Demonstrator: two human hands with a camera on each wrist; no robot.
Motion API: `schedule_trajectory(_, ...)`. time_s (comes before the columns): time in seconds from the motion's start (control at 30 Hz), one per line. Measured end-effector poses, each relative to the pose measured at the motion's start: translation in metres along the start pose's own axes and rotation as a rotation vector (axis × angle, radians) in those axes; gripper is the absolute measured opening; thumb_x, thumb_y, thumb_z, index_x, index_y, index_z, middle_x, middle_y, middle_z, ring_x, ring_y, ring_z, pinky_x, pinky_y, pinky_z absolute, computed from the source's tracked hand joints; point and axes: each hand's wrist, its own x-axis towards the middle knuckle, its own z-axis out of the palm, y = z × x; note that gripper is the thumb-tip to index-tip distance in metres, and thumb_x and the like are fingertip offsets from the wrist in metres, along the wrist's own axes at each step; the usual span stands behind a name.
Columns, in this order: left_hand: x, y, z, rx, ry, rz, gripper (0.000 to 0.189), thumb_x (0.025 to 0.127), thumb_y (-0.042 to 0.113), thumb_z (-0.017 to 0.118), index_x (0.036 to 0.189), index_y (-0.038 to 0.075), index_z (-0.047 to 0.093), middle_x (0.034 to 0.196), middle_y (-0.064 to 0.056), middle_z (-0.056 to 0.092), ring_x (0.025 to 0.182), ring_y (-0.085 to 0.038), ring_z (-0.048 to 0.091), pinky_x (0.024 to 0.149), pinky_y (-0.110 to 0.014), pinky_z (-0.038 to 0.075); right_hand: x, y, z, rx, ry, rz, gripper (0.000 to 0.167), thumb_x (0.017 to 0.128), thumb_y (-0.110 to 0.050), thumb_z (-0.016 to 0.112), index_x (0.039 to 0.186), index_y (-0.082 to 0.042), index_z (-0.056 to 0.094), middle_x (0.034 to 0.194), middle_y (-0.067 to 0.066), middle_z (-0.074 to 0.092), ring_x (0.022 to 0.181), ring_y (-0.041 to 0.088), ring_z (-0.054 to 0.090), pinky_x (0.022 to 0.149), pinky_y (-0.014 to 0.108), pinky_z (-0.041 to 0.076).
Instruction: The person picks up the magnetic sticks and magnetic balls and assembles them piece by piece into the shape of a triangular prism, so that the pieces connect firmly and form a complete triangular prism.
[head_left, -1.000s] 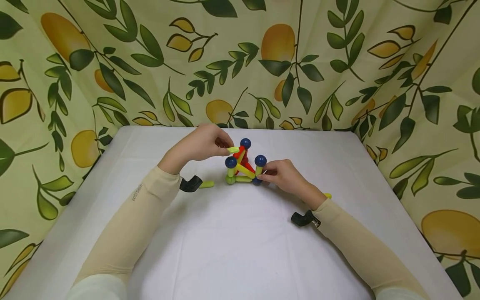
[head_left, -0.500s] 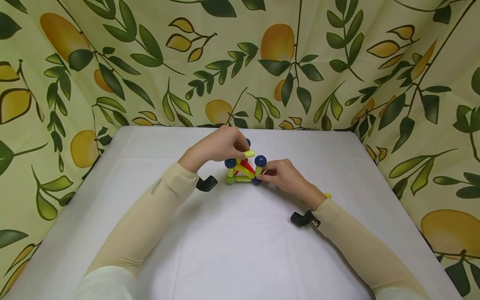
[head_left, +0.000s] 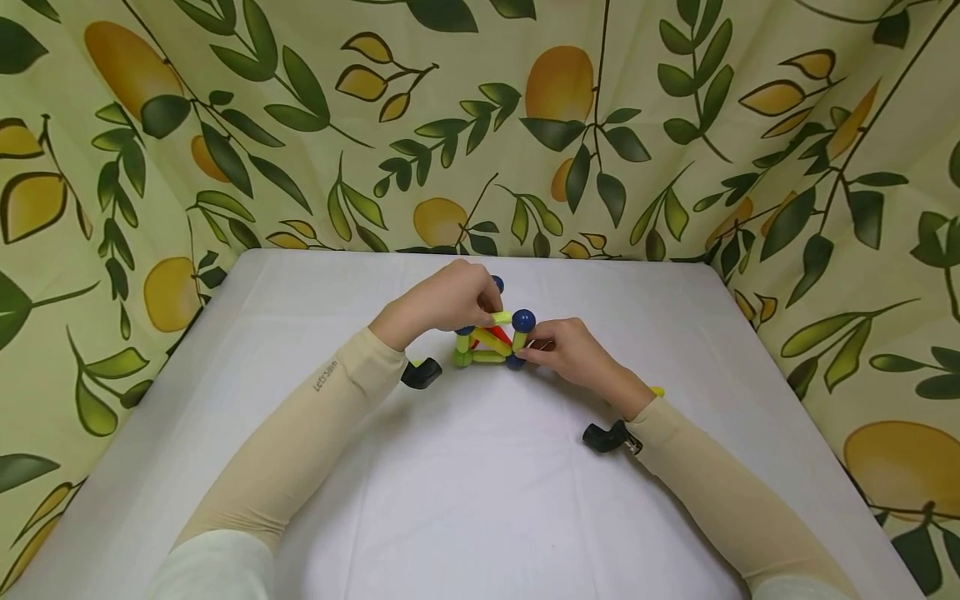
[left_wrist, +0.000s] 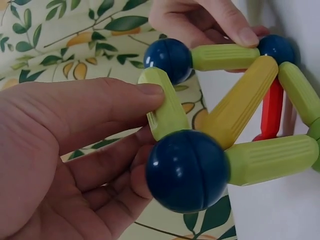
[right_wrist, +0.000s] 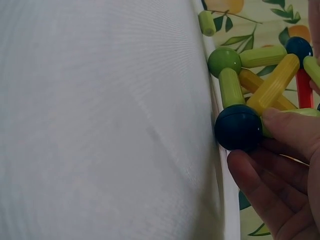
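Observation:
A magnetic ball-and-rod frame [head_left: 489,357] in green, yellow, red and blue stands on the table between my hands. My left hand [head_left: 450,297] pinches a light green rod [left_wrist: 167,102] between thumb and fingers. In the left wrist view one end of that rod meets an upper blue ball [left_wrist: 168,60]; its other end lies against or just behind the nearer blue ball [left_wrist: 187,171]. My right hand [head_left: 564,354] grips the frame's lower right corner, thumb and fingers around a blue ball [right_wrist: 238,127] and the rod ends beside it. My left hand hides part of the frame's back.
A loose green rod [right_wrist: 206,23] lies on the table, mostly hidden by the left wrist camera [head_left: 422,373] in the head view. The tip of a yellow rod [head_left: 657,392] shows beside my right wrist. Patterned cloth [head_left: 480,125] hangs behind the white table [head_left: 480,500].
My left hand has moved right and slightly down with the green rod, from the frame's rear left to between the upper front balls. The right hand stays at its corner.

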Motion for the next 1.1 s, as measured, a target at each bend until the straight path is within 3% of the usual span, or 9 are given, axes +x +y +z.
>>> schedule_trajectory(0.57,-0.001,-0.004,0.008,0.006,0.031,0.022,0.01,0.096,0.008,0.081,0.105,0.006,0.085,0.093,-0.001,0.076,0.088,-0.02,0.067,0.079,-0.031,0.058,-0.001,0.0,0.001,0.0,0.003,-0.002,0.004,0.097,-0.013,0.085,0.097,-0.011,0.082,0.087,-0.005,0.076,0.078,0.01,0.071,0.072,0.031,0.062)
schedule_trajectory(0.7,-0.013,-0.013,0.004,-0.089,0.127,-0.001,0.011,0.099,0.012,0.078,0.107,0.007,0.084,0.094,-0.002,0.074,0.09,-0.022,0.064,0.08,-0.035,0.055,0.0,0.001,0.004,0.007,-0.011,0.02,0.007,0.097,-0.015,0.085,0.101,-0.011,0.081,0.091,-0.004,0.077,0.081,0.012,0.072,0.075,0.033,0.061)
schedule_trajectory(0.77,-0.022,-0.022,0.0,-0.15,0.207,-0.039,0.013,0.101,0.013,0.075,0.11,0.007,0.082,0.099,-0.004,0.074,0.093,-0.024,0.064,0.084,-0.038,0.055,0.0,0.001,0.005,0.012,-0.022,0.04,0.011,0.097,-0.017,0.085,0.104,-0.01,0.081,0.094,-0.003,0.077,0.084,0.013,0.072,0.077,0.034,0.061)
schedule_trajectory(0.83,-0.03,-0.033,-0.003,-0.196,0.247,-0.089,0.014,0.103,0.011,0.072,0.112,0.006,0.081,0.103,-0.006,0.075,0.096,-0.026,0.065,0.087,-0.041,0.056,0.0,0.001,0.005,0.017,-0.034,0.059,0.016,0.096,-0.018,0.086,0.108,-0.01,0.08,0.098,-0.002,0.077,0.087,0.014,0.073,0.079,0.035,0.061)
schedule_trajectory(0.9,-0.034,-0.047,-0.001,-0.203,0.21,-0.135,0.015,0.102,0.008,0.073,0.115,0.004,0.08,0.105,-0.008,0.075,0.097,-0.027,0.066,0.089,-0.043,0.057,0.0,0.0,0.005,0.02,-0.039,0.075,0.02,0.095,-0.017,0.087,0.111,-0.009,0.08,0.101,0.0,0.077,0.089,0.015,0.073,0.079,0.036,0.062)
schedule_trajectory(1.03,-0.035,-0.071,0.018,-0.178,-0.018,-0.176,0.02,0.097,0.009,0.08,0.115,0.001,0.079,0.1,-0.007,0.075,0.093,-0.026,0.066,0.087,-0.041,0.057,-0.001,0.001,0.003,0.024,-0.044,0.086,0.023,0.094,-0.015,0.088,0.114,-0.008,0.079,0.106,0.003,0.078,0.091,0.016,0.075,0.079,0.037,0.062)
schedule_trajectory(1.1,-0.033,-0.079,0.032,-0.192,-0.092,-0.189,0.024,0.094,0.011,0.085,0.115,0.001,0.079,0.097,-0.005,0.075,0.09,-0.024,0.066,0.085,-0.038,0.057,-0.001,0.001,0.003,0.031,-0.048,0.082,0.023,0.094,-0.014,0.087,0.115,-0.008,0.079,0.107,0.003,0.078,0.092,0.017,0.075,0.081,0.037,0.062)
